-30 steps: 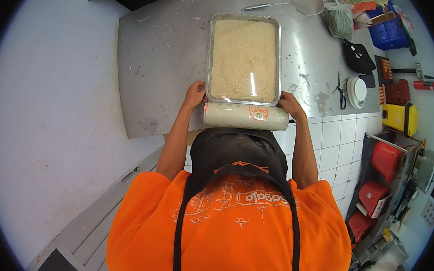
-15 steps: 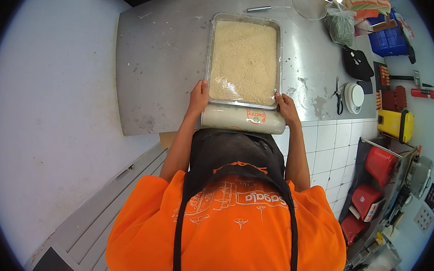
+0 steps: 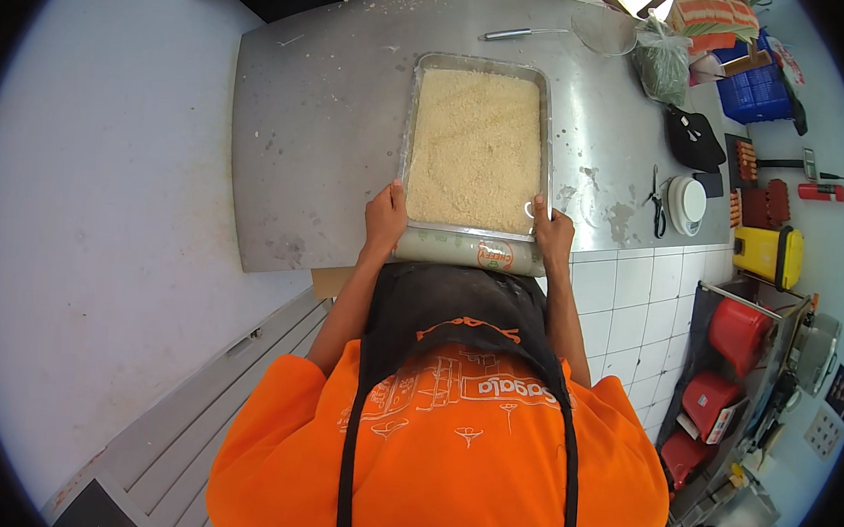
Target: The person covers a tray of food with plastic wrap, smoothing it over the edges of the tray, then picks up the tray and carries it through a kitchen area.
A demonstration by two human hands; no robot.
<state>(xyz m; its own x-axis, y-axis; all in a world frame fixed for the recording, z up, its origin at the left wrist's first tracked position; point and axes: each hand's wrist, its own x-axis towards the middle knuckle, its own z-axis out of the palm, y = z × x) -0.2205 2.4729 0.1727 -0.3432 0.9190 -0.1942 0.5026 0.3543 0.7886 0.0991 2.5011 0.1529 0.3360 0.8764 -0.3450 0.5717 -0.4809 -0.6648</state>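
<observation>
- I'm gripping the metal tray with left hand and right hand, fingers clasping opposite sides by its near corners, presumably for balance.
- I'm seeing the tray, holding pale crumbs, by the near edge of the worktop, just beside a roll.

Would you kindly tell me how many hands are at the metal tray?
2: left hand on the metal tray, near left corner; right hand on its near right corner.

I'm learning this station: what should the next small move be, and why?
Perhaps nudge the rectangular silver metal tray gently forward: the left hand and right hand hold its near corners, and its near edge appears to overlap the pale, orange-printed cylindrical roll.
</observation>
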